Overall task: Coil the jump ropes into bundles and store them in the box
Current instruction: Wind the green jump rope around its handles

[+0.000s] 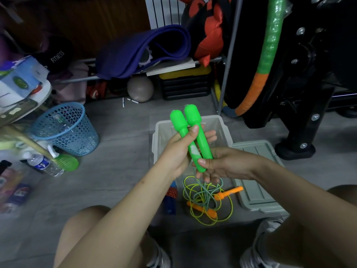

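So I'm holding the two bright green plastic jump-rope handles [190, 136] side by side, mid-frame, right above the open grey plastic storage box [218, 122]. My left hand [178, 149] is wrapping around the upper shafts, thumb pressing across the front, and my right hand [222, 165] is pinching the bottom ends, thumb on top, fingers curling underneath. The handles' green-and-white braided cord [202, 192] is dangling down from my right hand and dropping straight onto a loose yellow-green plastic rope with orange handles [210, 200] lying on the floor just below centre. That's what's worrying me: if I start winding now, the cord could snag on those yellow loops and drag the second rope up with it, or knot the two together. Also the handles are only pinched at the bottom, so one could be slipping out once the cord pulls tight. The box's grey lid [257, 171] is sitting on the floor beside it at right, out of the way.
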